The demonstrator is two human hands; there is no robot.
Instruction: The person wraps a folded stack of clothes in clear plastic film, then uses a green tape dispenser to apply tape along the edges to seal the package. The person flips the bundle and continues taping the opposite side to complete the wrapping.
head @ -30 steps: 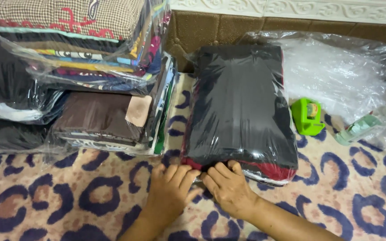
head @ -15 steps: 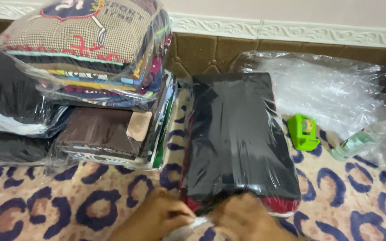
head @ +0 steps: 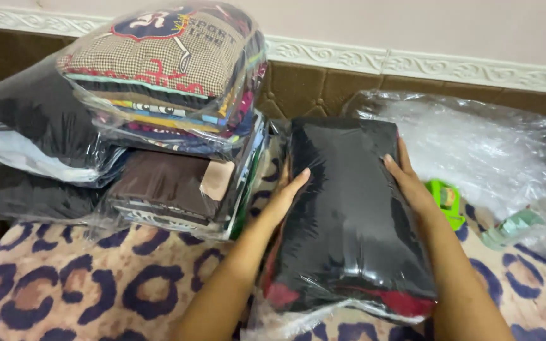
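Note:
A clear plastic bag packed with folded dark clothes (head: pixel 349 221), black on top and red at the bottom edge, lies on the leopard-print blanket (head: pixel 77 284). My left hand (head: pixel 285 196) presses against its left side. On the opposite side, my right hand (head: pixel 412 183) grips the bag. Both forearms reach forward along the pack, which sits between them.
Stacked bags of folded clothes (head: pixel 172 107) stand at the left, with dark bundles (head: pixel 26 145) beside them. A heap of empty clear plastic bags (head: pixel 481 151) lies at the right. A green tape dispenser (head: pixel 445 201) rests beside my right wrist. A brown wall panel (head: pixel 311 88) runs behind.
My hands have left the near edge of the pack and moved forward, one to each side. The pack now looks raised at its near end.

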